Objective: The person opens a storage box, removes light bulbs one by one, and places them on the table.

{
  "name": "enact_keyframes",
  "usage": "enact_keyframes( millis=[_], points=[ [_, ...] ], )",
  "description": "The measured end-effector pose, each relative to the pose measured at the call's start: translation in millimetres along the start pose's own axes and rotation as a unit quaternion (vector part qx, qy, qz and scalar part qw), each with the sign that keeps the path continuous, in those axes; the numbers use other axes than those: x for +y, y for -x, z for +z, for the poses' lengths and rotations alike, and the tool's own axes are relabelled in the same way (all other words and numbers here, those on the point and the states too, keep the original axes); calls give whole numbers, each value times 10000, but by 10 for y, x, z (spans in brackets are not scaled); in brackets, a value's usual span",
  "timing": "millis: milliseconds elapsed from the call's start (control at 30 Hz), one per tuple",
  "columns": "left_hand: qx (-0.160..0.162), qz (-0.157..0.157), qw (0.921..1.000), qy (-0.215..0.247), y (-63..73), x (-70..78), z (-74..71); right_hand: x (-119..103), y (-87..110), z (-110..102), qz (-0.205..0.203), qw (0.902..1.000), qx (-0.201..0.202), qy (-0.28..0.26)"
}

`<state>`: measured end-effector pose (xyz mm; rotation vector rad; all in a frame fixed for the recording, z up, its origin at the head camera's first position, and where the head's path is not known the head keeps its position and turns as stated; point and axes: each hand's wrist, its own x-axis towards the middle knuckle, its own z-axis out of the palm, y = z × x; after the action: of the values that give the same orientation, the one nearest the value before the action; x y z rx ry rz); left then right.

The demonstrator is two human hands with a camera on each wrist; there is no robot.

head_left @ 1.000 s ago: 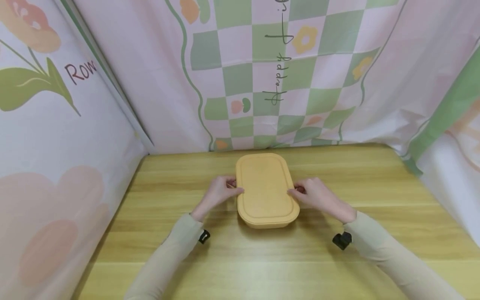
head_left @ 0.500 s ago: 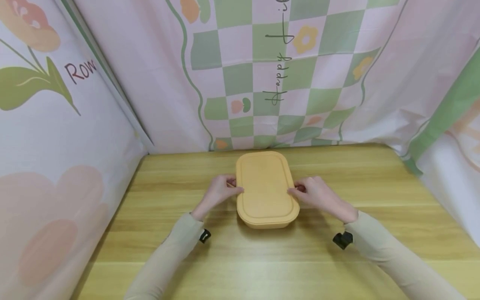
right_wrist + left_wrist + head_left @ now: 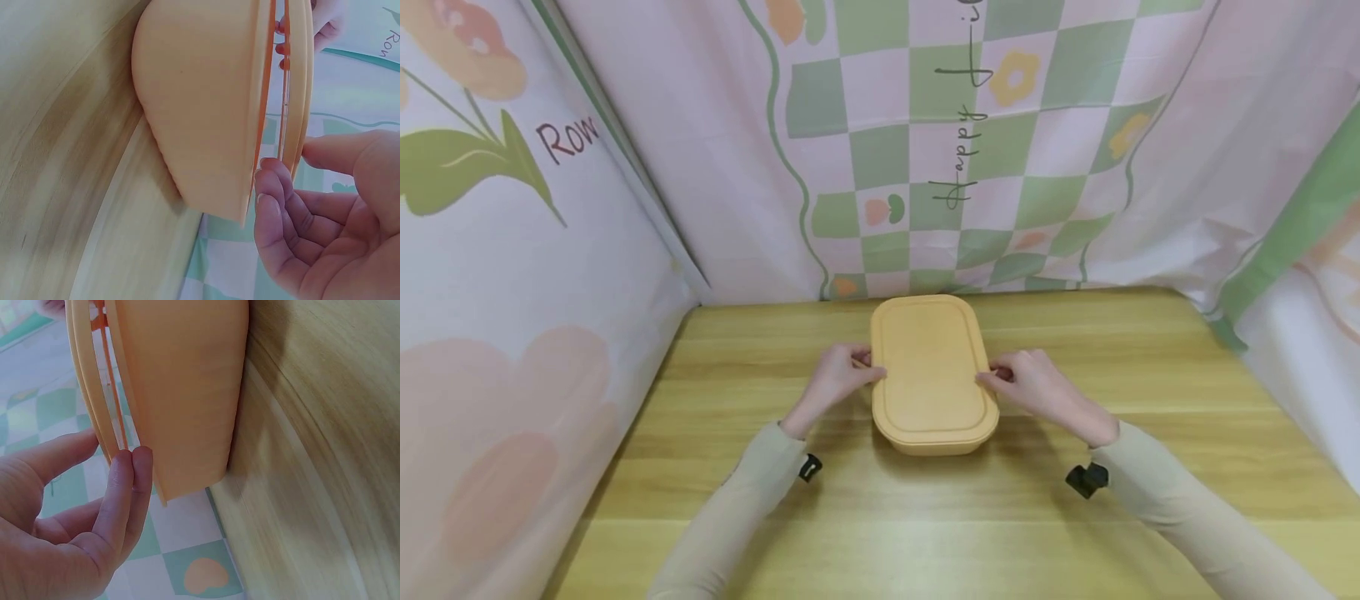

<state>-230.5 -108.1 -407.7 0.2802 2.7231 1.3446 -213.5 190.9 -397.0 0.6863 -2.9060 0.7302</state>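
Observation:
A yellow rectangular lunch box lid (image 3: 934, 367) with rounded corners lies over its box (image 3: 940, 448), in the middle of the head view. My left hand (image 3: 837, 379) pinches the lid's left edge, thumb on top and fingers beneath. On the opposite edge my right hand (image 3: 1039, 385) holds the lid the same way. In both wrist views a gap shows between the lid (image 3: 87, 375) and the box (image 3: 194, 94), and through it the other hand's fingertips appear in the right wrist view. The box stands on the table; its inside is hidden.
A wood-grain table (image 3: 947, 533) carries the box. Behind it hangs a checkered curtain (image 3: 880, 158), close to the lid's far end. A printed white cloth (image 3: 475, 275) borders the left side, and another curtain (image 3: 1292, 242) the right. Dark wrist cameras (image 3: 1086, 480) sit under the sleeves.
The lid's far end has risen a little and now reaches higher in the head view. Both hands keep their hold on its edges and have shifted up slightly.

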Motion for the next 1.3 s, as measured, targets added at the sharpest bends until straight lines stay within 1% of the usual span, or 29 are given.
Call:
enact_keyframes(
  millis=[267, 500, 633, 800, 933, 1067, 1300],
  points=[
    [51, 51, 10000, -10, 35, 10, -64, -65, 23, -30, -39, 9999, -22, -105],
    [37, -237, 9992, 330, 64, 35, -136, -153, 23, -57, -31, 9999, -63, -123],
    [0, -301, 9986, 441, 69, 31, -151, -198, 18, -54, -38, 9999, -86, -140],
    [-30, -461, 9973, 579, 81, 12, -185, -271, 10, -46, -103, 9997, -127, -189],
    [-75, -565, 9965, 613, 99, -8, -241, -348, -3, -43, -157, 9995, -167, -233],
    [-87, -605, 9964, 592, 139, -36, -313, -433, -24, -32, -164, 9991, -252, -303],
    [-95, -852, 9938, 707, 223, -129, -431, -573, -39, 44, -263, 9972, -433, -556]
  ],
)
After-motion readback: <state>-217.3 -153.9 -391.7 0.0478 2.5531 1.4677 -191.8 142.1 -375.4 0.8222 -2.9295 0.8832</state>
